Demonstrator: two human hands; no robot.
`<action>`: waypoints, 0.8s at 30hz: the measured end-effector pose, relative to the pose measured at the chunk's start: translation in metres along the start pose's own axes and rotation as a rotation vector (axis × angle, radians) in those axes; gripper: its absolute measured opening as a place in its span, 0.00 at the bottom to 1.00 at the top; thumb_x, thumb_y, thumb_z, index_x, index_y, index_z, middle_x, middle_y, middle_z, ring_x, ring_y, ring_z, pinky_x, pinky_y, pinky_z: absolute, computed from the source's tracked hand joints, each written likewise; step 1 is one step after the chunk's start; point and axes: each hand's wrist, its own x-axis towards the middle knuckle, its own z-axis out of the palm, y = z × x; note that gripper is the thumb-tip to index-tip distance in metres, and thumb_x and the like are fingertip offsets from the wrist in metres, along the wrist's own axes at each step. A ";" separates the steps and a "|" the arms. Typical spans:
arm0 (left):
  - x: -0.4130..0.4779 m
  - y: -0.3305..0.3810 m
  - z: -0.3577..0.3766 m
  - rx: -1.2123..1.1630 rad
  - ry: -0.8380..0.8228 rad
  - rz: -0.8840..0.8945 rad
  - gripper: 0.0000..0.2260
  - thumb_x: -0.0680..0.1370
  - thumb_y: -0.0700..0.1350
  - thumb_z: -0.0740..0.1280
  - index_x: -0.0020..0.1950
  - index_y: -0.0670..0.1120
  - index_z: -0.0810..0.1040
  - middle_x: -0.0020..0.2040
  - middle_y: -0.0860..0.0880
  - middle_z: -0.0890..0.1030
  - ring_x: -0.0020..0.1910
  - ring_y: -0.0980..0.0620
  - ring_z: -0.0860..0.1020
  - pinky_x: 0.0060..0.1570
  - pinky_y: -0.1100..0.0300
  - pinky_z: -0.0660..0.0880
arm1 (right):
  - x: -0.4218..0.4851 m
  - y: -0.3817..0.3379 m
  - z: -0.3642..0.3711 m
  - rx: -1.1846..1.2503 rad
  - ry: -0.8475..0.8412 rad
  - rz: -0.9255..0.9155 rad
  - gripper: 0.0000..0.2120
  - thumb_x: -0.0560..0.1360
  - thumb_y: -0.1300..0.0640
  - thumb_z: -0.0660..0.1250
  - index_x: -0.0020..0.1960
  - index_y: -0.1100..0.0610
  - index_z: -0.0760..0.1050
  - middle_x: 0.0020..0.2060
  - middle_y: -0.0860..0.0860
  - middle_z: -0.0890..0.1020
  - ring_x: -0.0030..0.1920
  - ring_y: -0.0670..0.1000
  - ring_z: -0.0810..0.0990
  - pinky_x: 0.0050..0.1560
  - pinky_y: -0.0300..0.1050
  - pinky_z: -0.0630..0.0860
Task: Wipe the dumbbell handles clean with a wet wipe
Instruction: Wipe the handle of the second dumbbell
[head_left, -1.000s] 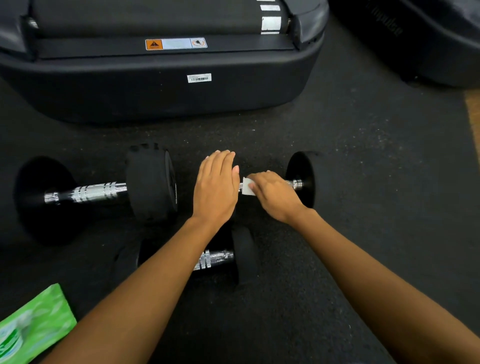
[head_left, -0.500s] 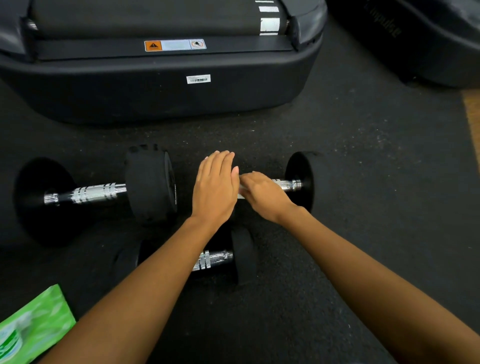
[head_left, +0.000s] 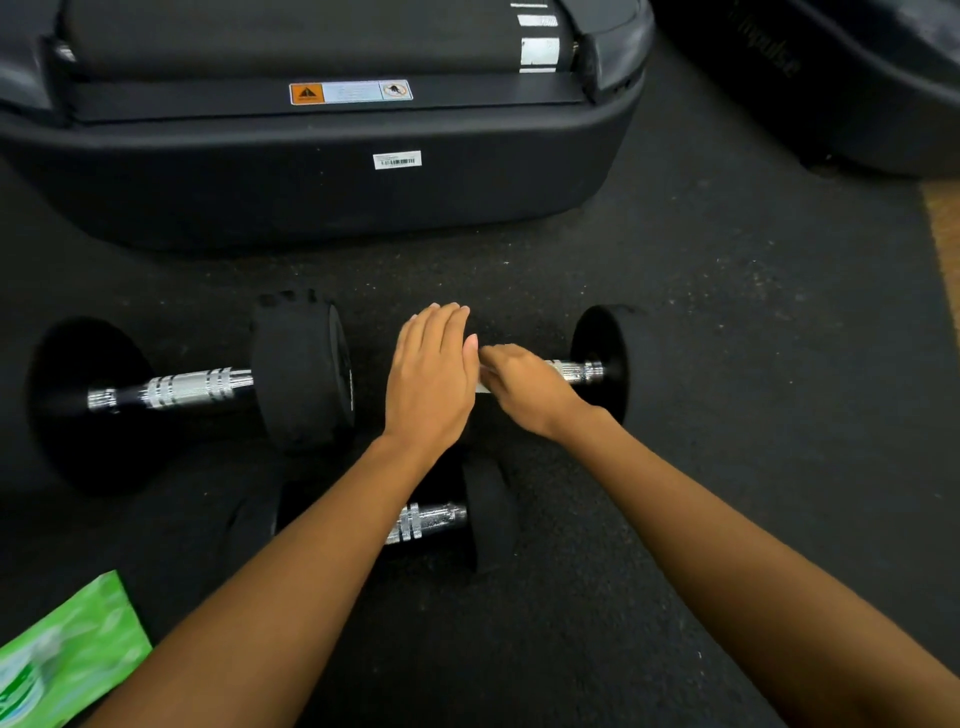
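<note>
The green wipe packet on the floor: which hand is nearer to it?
Left. The left hand lies flat on the dumbbell's near weight, on the green wipe packet side. The right hand grips the wipe on the handle, farther right.

Floor (head_left: 727, 322): black rubber w/ fine pale speckle; tan/orange strip at far right edge (head_left: 943, 249).
Dumbbells: matte black heads, chrome handles. Left one (head_left: 176, 389): silver knurled mid section w/ plain bright bands, dark stretch nr the left head. Right one (head_left: 597, 364): chrome showing only nr the right head. Front one (head_left: 431, 519): chrome w/ ring bands, black heads.
Wet wipe (head_left: 482, 385): white, just a sliver visible betw the hands.
Wipes pack (head_left: 62, 660): bright green, mottled lighter green/white print, blurred.
Treadmill (head_left: 311, 197): black/dk grey shell; label (head_left: 350, 92) w/ orange block + black triangle, pale blue-grey mid, white end w/ red-ringed symbol; white barcode sticker (head_left: 397, 160); white marks on belt edge (head_left: 539, 51).
</note>
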 end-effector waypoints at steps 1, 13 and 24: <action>0.000 0.000 0.000 -0.002 0.003 0.004 0.21 0.80 0.47 0.50 0.64 0.37 0.73 0.62 0.40 0.76 0.65 0.43 0.72 0.67 0.48 0.65 | -0.002 0.001 -0.001 -0.005 -0.005 -0.025 0.10 0.80 0.58 0.58 0.56 0.61 0.73 0.50 0.56 0.79 0.52 0.54 0.76 0.53 0.46 0.71; 0.001 0.001 0.001 0.027 0.021 0.014 0.20 0.80 0.46 0.51 0.63 0.36 0.74 0.60 0.40 0.78 0.63 0.42 0.74 0.65 0.48 0.68 | 0.006 -0.003 -0.013 -0.066 -0.113 0.108 0.13 0.82 0.54 0.53 0.51 0.61 0.72 0.48 0.58 0.78 0.48 0.55 0.75 0.44 0.45 0.66; 0.000 0.000 0.001 0.042 0.027 0.018 0.20 0.80 0.46 0.51 0.63 0.37 0.74 0.60 0.40 0.78 0.63 0.43 0.74 0.65 0.49 0.67 | 0.004 0.008 -0.020 -0.108 -0.115 0.148 0.13 0.82 0.52 0.51 0.49 0.58 0.71 0.47 0.56 0.78 0.47 0.55 0.76 0.43 0.46 0.67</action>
